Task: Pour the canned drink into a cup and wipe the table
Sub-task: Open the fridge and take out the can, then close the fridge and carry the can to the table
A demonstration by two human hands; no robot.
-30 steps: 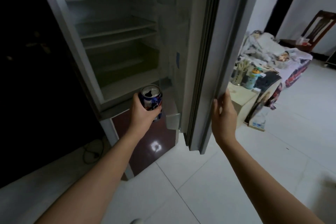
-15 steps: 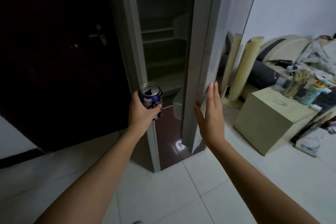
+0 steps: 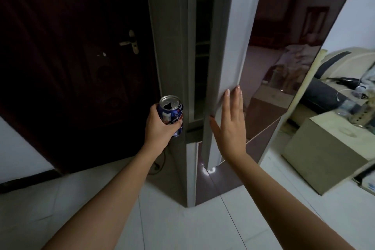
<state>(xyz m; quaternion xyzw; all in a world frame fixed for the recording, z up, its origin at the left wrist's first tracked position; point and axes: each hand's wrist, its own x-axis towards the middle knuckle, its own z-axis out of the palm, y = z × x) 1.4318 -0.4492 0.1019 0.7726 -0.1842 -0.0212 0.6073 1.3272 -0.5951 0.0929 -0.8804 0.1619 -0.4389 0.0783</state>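
We have swung the fridge door (image 3: 227,50) nearly closed, our right hand (image 3: 230,128) spread flat pushing it, while our left hand (image 3: 160,130) grips the opened can (image 3: 171,115) upright against spilling.

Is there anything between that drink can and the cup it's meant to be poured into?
That can't be judged here: no cup shows in this view. The left hand already grips the opened can, so nothing separates those. The right hand presses flat on the fridge door, which is nearly shut.

The left hand (image 3: 157,128) hides the can's (image 3: 172,115) lower side; fridge (image 3: 203,46) shelves barely show; sofa (image 3: 345,63) clutter is blurred
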